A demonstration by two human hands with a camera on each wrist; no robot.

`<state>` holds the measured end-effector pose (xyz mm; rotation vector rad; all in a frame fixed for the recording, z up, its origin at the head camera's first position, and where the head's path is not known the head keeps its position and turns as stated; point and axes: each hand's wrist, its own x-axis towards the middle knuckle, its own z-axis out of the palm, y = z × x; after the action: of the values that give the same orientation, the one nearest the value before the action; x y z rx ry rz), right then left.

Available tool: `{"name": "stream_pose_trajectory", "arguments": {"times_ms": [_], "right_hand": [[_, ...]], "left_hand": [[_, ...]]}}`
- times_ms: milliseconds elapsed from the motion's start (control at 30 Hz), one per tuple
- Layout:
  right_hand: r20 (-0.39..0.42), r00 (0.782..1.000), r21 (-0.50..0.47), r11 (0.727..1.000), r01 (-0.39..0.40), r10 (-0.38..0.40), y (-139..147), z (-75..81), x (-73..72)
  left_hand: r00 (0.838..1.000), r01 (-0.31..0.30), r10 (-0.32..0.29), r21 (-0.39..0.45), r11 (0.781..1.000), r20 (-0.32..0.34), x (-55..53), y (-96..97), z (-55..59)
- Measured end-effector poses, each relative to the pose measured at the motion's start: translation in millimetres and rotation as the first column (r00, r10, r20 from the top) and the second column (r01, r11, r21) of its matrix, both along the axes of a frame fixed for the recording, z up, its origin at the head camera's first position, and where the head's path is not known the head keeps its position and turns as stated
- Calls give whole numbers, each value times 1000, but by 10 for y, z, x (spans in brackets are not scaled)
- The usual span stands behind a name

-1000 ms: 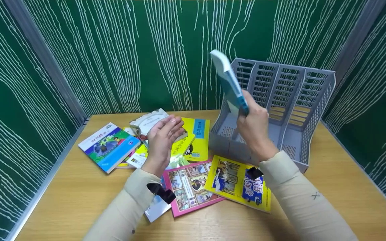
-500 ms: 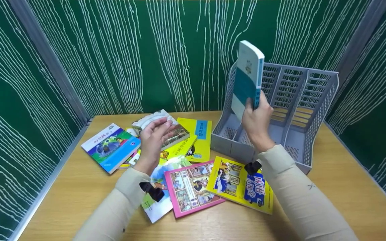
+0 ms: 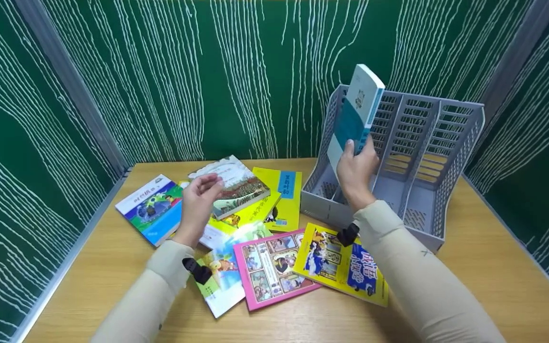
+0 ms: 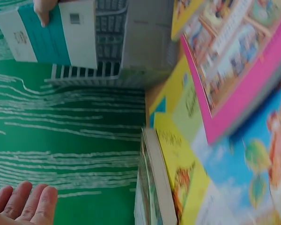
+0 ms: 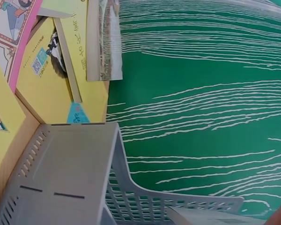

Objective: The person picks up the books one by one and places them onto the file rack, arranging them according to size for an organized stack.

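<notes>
My right hand grips a white and teal book by its spine, holding it upright over the leftmost slot of the grey slotted file rack. In the left wrist view the same book shows its front, with fingertips on the teal band. My left hand holds nothing; its fingers are loosely bent above the book pile. Close by it lie a thick book with a garden cover and a blue and green book. In the left wrist view the left fingers stretch up, apart from everything.
Several books overlap on the wooden table: a pink-bordered one, a yellow one with a blue title, a pale blue one, and a yellow one beside the rack. Green walls with white streaks enclose the table.
My right hand has carried the book rightward to the rack, turned it upright and lowered it toward the left slot. My left hand has drawn back left, its fingers curling a little more.
</notes>
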<state>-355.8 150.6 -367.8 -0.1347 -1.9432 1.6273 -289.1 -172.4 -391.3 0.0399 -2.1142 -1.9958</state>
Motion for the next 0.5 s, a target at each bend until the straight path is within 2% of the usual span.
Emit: {"name": "stream_pose_trajectory", "arguments": {"times_ms": [233, 333, 500], "right_hand": [[17, 999, -1, 999, -37, 37, -101, -61, -100], [12, 1000, 30, 999, -26, 26, -133, -125, -146], [8, 1000, 84, 996, -6, 5, -179, -225, -213]], "left_hand": [[998, -68, 68, -86, 994, 2, -78, -331, -110], [994, -106, 107, -112, 988, -1, -103, -454, -165], [982, -180, 186, -188, 966, 20, -131, -640, -225]]}}
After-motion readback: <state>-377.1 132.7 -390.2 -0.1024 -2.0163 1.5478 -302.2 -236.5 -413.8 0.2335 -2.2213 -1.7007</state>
